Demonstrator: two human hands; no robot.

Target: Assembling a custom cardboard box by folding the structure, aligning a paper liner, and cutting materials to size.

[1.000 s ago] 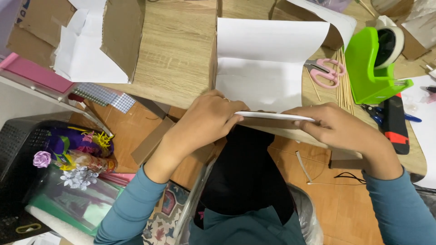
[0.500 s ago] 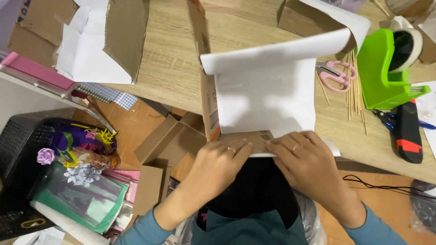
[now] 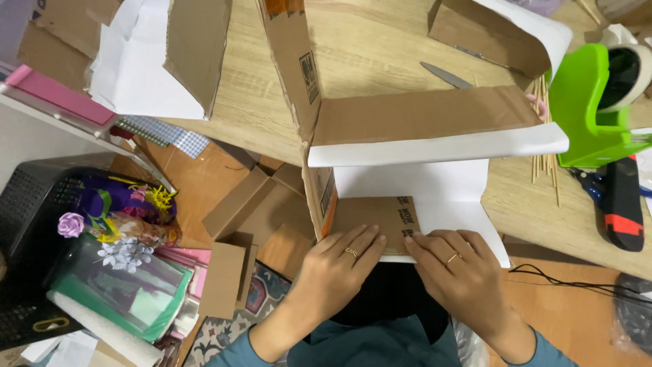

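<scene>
Under both flat open hands, left hand (image 3: 339,261), right hand (image 3: 455,265): cardboard flap (image 3: 373,217), pressed.

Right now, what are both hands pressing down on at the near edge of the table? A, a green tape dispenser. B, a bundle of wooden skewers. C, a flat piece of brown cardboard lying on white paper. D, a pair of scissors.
C: the left hand and right hand lie flat, fingers spread, on the brown cardboard piece over the white paper.
</scene>
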